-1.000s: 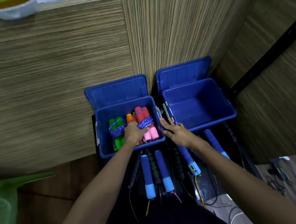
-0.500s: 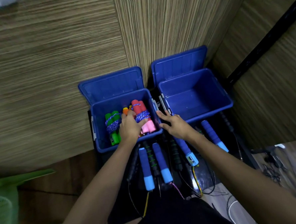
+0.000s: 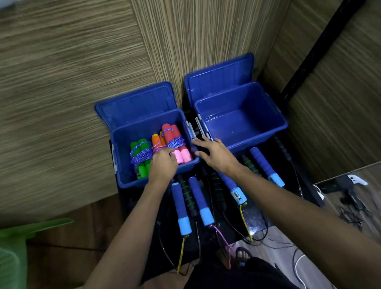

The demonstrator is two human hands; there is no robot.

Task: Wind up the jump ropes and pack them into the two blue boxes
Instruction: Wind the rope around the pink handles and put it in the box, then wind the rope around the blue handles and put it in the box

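Single head-worn view, looking steeply down.
The wide-angle camera faces forward and down from above the person's arms, close over two blue boxes (image 3: 241, 119) set against wood-grain panels (image 3: 200, 32).

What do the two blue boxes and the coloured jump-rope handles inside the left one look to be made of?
Blue boxes: likely moulded plastic, smooth and slightly glossy, with light sheen on the walls. Green handles and red-pink handles: probably foam grips, matte with rounded ends. Cord around them: braided, speckled.

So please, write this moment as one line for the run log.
left hand: on orange bundle in left box | right hand: open, between boxes | right box: empty | blue-handled ropes: unwound, unpacked
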